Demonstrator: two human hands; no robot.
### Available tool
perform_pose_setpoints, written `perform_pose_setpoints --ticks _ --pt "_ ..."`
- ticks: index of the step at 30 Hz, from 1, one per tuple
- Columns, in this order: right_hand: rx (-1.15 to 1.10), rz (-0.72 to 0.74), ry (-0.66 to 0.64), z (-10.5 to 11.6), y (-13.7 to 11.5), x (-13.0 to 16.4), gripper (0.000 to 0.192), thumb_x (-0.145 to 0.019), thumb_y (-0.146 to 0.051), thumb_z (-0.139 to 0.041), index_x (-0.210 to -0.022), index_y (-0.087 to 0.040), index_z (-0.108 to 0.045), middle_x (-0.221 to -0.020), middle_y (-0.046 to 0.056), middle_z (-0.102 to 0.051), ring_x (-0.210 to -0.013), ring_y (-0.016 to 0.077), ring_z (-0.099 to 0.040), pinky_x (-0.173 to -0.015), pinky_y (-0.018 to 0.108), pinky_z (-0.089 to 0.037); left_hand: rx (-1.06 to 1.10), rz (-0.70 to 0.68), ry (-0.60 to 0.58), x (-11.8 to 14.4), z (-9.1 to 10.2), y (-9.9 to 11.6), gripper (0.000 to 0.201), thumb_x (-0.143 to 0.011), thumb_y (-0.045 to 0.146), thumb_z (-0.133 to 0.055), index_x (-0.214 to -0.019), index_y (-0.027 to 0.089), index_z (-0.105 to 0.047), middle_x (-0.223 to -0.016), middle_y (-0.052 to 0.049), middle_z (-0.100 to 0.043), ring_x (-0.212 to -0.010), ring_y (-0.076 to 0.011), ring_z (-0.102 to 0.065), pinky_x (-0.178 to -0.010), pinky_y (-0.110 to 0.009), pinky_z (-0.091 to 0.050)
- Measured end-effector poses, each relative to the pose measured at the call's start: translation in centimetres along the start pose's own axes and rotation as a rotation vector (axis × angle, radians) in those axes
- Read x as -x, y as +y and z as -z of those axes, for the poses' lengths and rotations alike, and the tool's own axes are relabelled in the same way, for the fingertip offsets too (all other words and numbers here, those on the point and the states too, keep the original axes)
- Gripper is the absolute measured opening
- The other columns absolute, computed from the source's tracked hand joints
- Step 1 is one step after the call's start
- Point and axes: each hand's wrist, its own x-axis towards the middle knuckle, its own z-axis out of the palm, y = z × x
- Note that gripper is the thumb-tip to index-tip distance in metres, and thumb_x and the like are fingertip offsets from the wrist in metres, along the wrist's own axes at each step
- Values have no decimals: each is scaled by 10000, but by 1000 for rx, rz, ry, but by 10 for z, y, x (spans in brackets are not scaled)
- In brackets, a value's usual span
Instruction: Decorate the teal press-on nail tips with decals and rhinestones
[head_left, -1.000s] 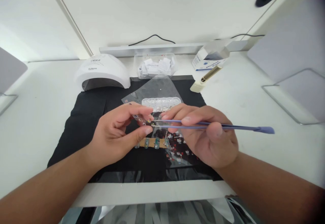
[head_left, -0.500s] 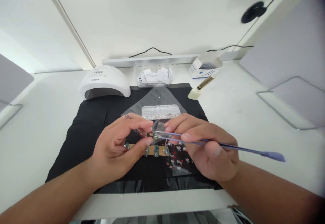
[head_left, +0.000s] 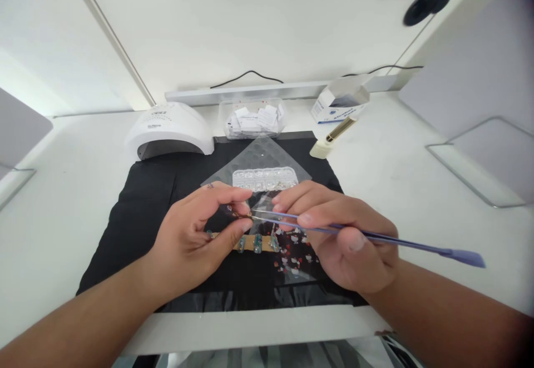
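Nearest the camera, two bare forearms reach in from the lower corners over a white table (head_left: 50,229) toward a black mat (head_left: 142,212). The left hand (head_left: 196,240) is raised above the mat with thumb and forefinger pinched together on a small decorated sticker strip (head_left: 236,212), which sits right at the fingertips and stands out a little to the right of them; its fine detail is too small to make out. The right hand (head_left: 342,234) is closed around blue tweezers (head_left: 375,238), held across the fingers with the flat end pointing out to the right and the fine tips meeting the strip just beside the left fingertips; whether those tips are pressed together cannot be told. Below and between the hands, lying on the mat, is a wooden stick (head_left: 250,243) carrying several teal nail tips, and just to its right a clear sheet of small red and white stickers (head_left: 296,248). Beyond the hands lies a clear compartment box of rhinestones (head_left: 265,178) on a transparent film. Farther back stand a white nail lamp (head_left: 170,129) on the left, a clear tub of white packets (head_left: 254,118) in the middle, and a small open carton (head_left: 340,103) on the right with a gold-capped bottle (head_left: 331,138) lying near it.
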Motion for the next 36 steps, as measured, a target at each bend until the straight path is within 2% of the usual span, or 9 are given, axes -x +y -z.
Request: perform_pose_setpoints --ticks 7,19,36 --pt "15 -17 1 1 0 2 304 -926 -238 -475 -1031 -135 -741 -783 112 -715 -796 258 -676 -711 464 -553 -51 -27 -30 -1 0 -1 319 -852 128 -654 -1147 248 -632 -863 -10 -647 -827 -141 -607 -735 -279 -518" --pt "22 -61 30 1 0 2 287 -912 -244 -494 -996 -164 -757 -743 87 -695 -738 239 -678 -662 439 -561 -273 -86 -17 -2 0 0 194 -866 183 -651 -1057 215 -654 -906 -35 -686 -826 -147 -646 -707 -266 -551" --pt "34 -27 11 4 0 3 275 -886 -192 -506 -984 -119 -752 -741 96 -702 -736 237 -689 -650 432 -586 -295 -182 -7 -3 -1 3 157 -860 113 -633 -997 188 -638 -869 -29 -665 -824 -129 -641 -707 -228 -544"
